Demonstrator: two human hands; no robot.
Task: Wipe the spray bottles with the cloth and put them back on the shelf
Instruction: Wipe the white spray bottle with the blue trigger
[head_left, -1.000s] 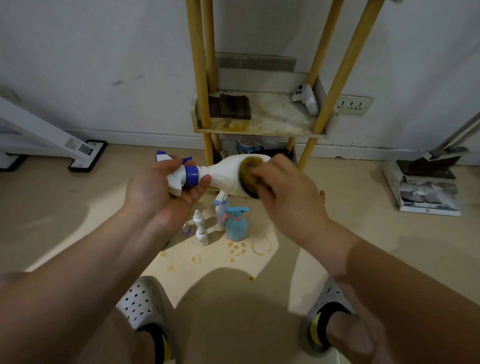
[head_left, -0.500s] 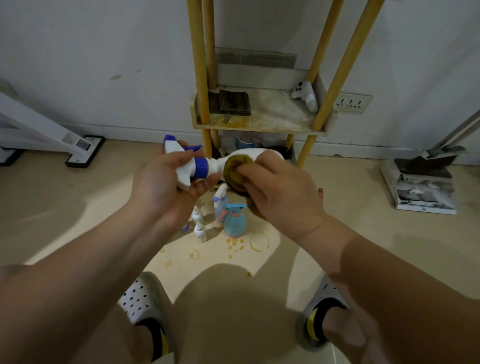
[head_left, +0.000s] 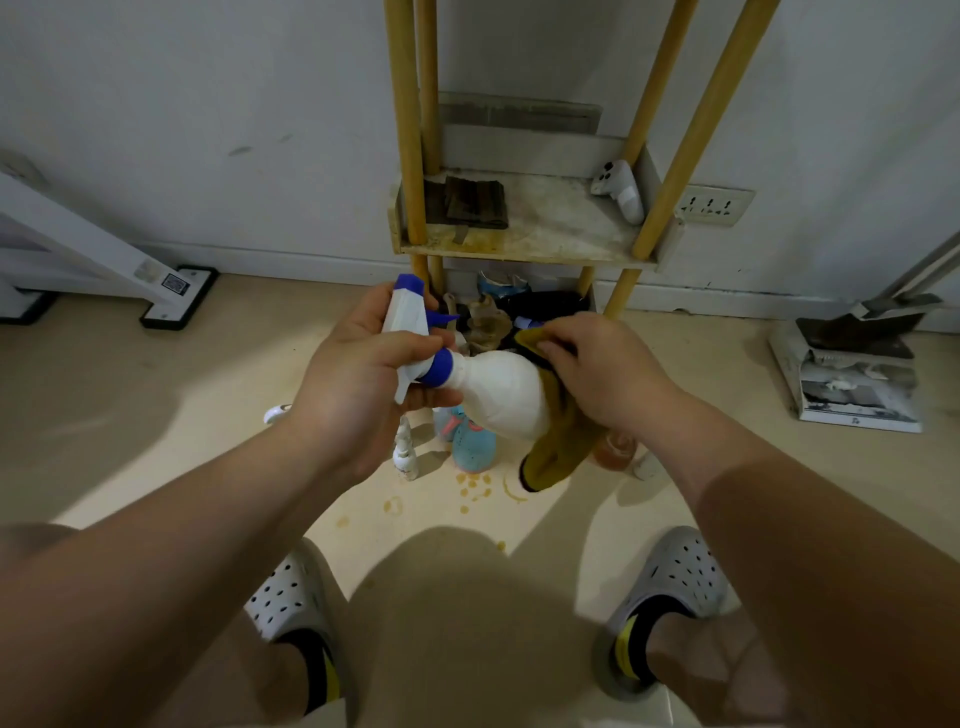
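Observation:
My left hand (head_left: 358, 384) grips the white-and-blue trigger head of a white spray bottle (head_left: 501, 392), held sideways above the floor with its body pointing right. My right hand (head_left: 605, 371) holds a mustard-yellow cloth (head_left: 563, 441) against the far end of the bottle; the cloth hangs down below it. On the floor under my hands stand a teal spray bottle (head_left: 474, 447), a small white bottle (head_left: 406, 457) and an amber bottle (head_left: 615, 449), partly hidden. The stained shelf (head_left: 545, 234) with yellow poles stands against the wall.
A white game controller (head_left: 621, 192) and a dark folded object (head_left: 475, 202) lie on the shelf. Clutter (head_left: 511, 306) sits beneath it. A dustpan on papers (head_left: 857, 364) lies at right, a white stand base (head_left: 179, 296) at left. My feet in grey clogs (head_left: 670, 587) stand near stains on the floor.
The bottle has tilted, its body now lower and its trigger head higher. My right hand slid the cloth from the bottle's shoulder to its far end; the cloth now hangs down.

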